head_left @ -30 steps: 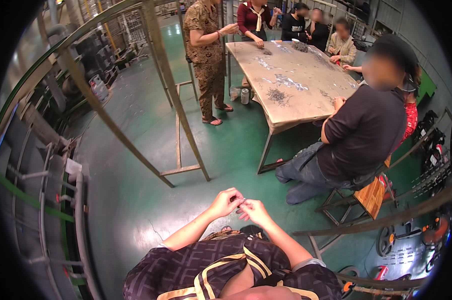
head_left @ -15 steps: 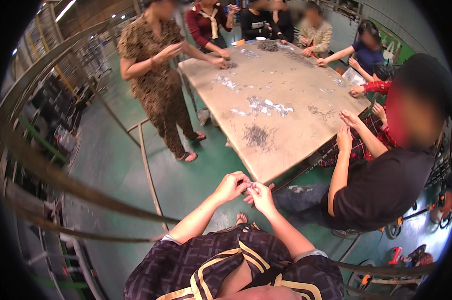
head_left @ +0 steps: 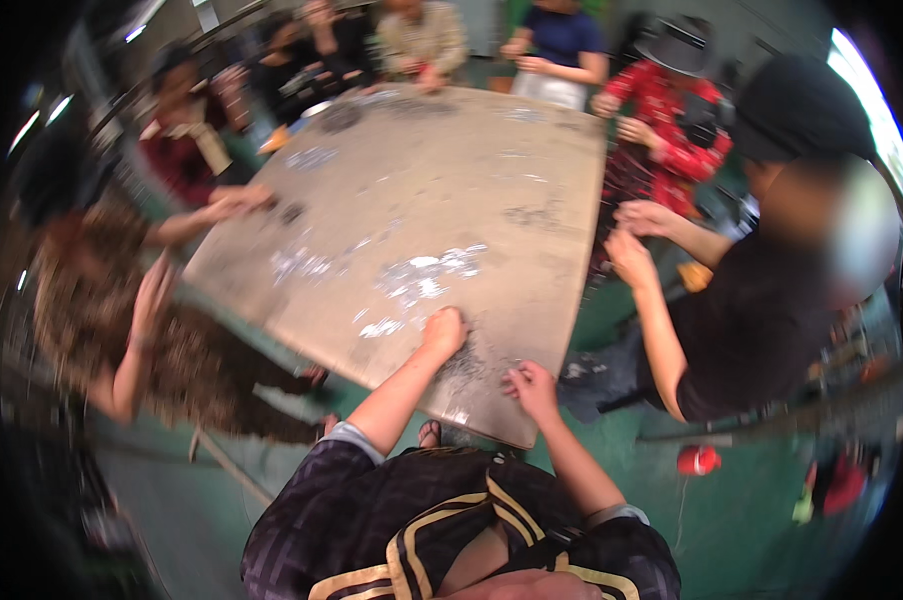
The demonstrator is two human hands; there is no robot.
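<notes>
My left hand is closed, knuckles up, at the edge of a pile of small dark pieces on the near part of the tan table. What its fingers hold, if anything, is hidden. To the right, my right hand hangs over the table's near right corner, its fingers curled toward the thumb. Blur hides whatever lies in that pinch. Just beyond my left hand lie scattered shiny silvery pieces, flat and small.
Beside the table at right sits a person in black, hands raised. On the left, a person in patterned brown is close to the edge. Several others line the far sides. More silvery pieces lie at left, and a red object is on the floor.
My hands were together in front of the table corner; they have parted and reached forward over it, the left to the dark pile. The view has turned right and blurred.
</notes>
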